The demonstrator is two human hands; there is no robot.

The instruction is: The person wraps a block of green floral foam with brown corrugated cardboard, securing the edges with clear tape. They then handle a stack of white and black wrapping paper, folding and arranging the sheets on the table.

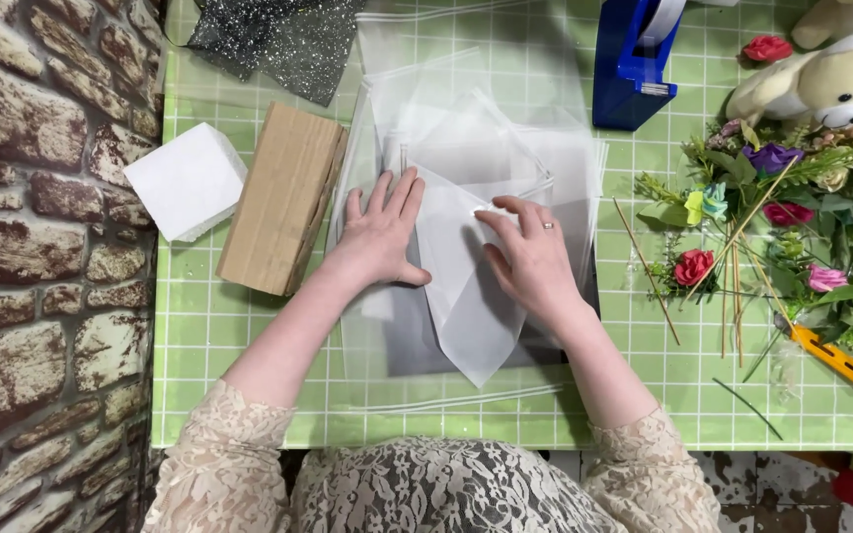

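A folded sheet of translucent white wrapping film (466,296) lies on a stack of clear sheets (486,148) in the middle of the green checked table (249,395). My left hand (379,234) presses flat on the left part of the folded sheet, fingers spread. My right hand (530,259), with a ring on one finger, rests on the sheet's right side and pinches its folded edge between thumb and forefinger.
A brown cardboard block (283,197) and a white cube (188,182) lie at the left, near a brick-patterned wall. Sparkly dark fabric (273,39) is at the back. A blue tape dispenser (634,64), a plush toy (821,79), artificial flowers (782,217), wooden sticks and a yellow utility knife (841,363) are at the right.
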